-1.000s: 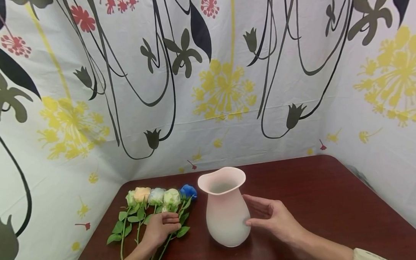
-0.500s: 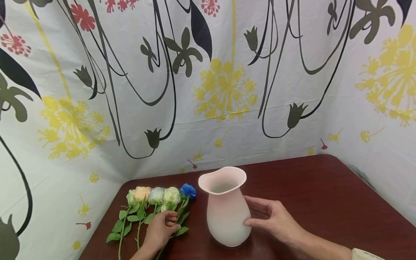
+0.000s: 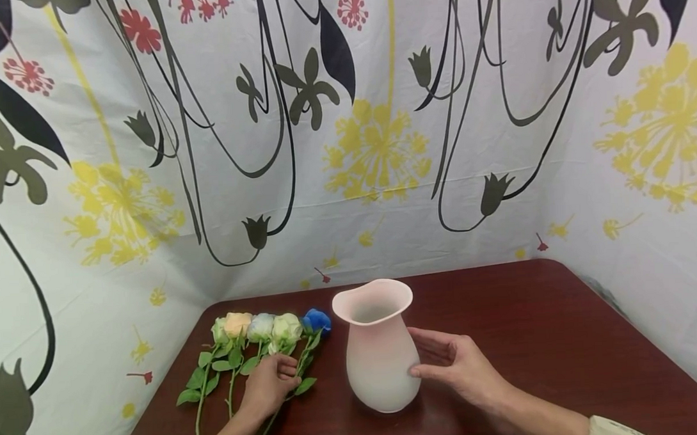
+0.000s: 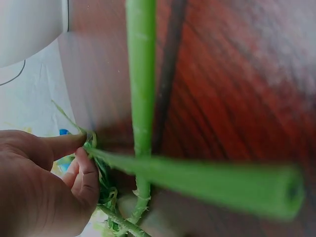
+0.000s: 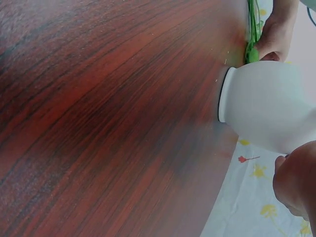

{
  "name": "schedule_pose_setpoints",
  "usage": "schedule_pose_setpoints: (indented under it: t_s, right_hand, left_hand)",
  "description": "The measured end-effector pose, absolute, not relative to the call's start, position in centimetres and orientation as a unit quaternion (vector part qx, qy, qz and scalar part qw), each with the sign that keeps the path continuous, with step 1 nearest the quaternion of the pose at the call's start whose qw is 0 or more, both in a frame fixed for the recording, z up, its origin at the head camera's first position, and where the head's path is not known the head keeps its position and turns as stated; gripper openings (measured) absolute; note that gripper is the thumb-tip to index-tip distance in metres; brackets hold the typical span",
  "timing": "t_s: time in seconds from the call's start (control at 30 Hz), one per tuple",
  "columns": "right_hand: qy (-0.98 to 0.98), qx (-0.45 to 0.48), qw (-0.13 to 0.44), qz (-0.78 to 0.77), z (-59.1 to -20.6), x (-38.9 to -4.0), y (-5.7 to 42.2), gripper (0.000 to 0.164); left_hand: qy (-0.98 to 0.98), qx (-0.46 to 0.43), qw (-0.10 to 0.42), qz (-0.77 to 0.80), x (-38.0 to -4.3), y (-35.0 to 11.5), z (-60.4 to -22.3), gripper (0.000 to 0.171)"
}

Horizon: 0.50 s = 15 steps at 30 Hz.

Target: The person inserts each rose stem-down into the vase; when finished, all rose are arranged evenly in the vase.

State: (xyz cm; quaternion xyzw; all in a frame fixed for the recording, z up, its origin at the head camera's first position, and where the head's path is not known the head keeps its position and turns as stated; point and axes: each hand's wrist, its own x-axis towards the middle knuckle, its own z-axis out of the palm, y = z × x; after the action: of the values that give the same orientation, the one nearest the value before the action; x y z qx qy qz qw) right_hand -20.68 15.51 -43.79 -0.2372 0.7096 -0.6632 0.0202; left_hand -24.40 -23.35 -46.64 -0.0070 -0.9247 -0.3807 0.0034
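Several roses lie side by side on the table's left, their stems toward me. My left hand (image 3: 268, 387) pinches the stem of the blue rose (image 3: 315, 321) between thumb and fingers. In the left wrist view, that green stem (image 4: 207, 182) runs from the fingertips toward the camera, its cut end large and blurred. A pale pink and white vase (image 3: 382, 363) with a wavy rim stands upright at centre. My right hand (image 3: 466, 370) holds the vase's right side, thumb at the front and fingers partly hidden behind it. The right wrist view shows the vase's base (image 5: 227, 96) on the table.
Left of the blue rose lie a white-green rose (image 3: 287, 328), a pale blue one (image 3: 261, 327), a peach one (image 3: 237, 324) and a light green one (image 3: 218, 331). The dark red table (image 3: 519, 320) meets a flower-printed cloth (image 3: 349, 230) behind and at both sides.
The left fingers have curled in and closed on the blue rose's stem, and the rose has shifted slightly. The right hand and the vase keep their places.
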Motion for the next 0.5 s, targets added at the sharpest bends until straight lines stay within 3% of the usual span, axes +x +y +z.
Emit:
schedule_pose_setpoints:
  t_s: [0.23, 0.5]
  right_hand:
    - [0.708, -0.243, 0.014, -0.663, -43.9, -20.8, 15.3, 0.066]
    - [0.712, -0.241, 0.012, -0.659, -44.0, -20.9, 15.3, 0.066]
  left_hand:
    - [-0.926, -0.024, -0.004, -0.377, -24.4, -23.5, -46.4, 0.016]
    - [-0.904, -0.076, -0.017, -0.42, -24.0, -24.0, -45.2, 0.018]
